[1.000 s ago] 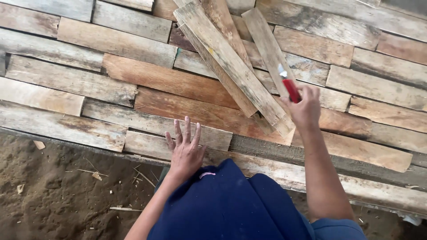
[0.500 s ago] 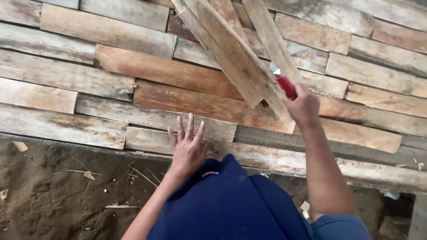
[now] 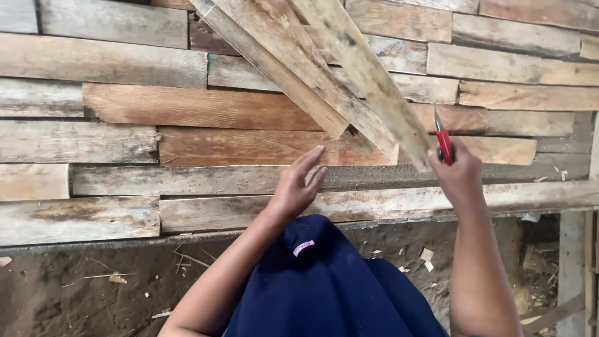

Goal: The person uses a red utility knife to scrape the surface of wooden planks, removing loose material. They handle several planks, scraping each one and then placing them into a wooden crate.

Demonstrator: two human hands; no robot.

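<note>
Weathered grey and brown wooden planks (image 3: pixel 118 103) are laid in rows across a floor, sandy soil (image 3: pixel 75 293) below their edge. Three loose pale boards (image 3: pixel 312 75) lie slanted over them. Left hand (image 3: pixel 296 184) is held open, fingers spread, just beside the boards' lower ends. Right hand (image 3: pixel 458 175) is clenched around a red-handled tool (image 3: pixel 443 142), beside the nearest board.

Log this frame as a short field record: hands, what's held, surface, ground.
left hand: open, fingers reaching toward the loose planks, holding nothing
right hand: closed on red-handled tool, metal tip up
loose planks: several, lying diagonally across the laid boards
laid boards: weathered, in horizontal rows
ground: dirt with wood chips
clothing: dark blue
</note>
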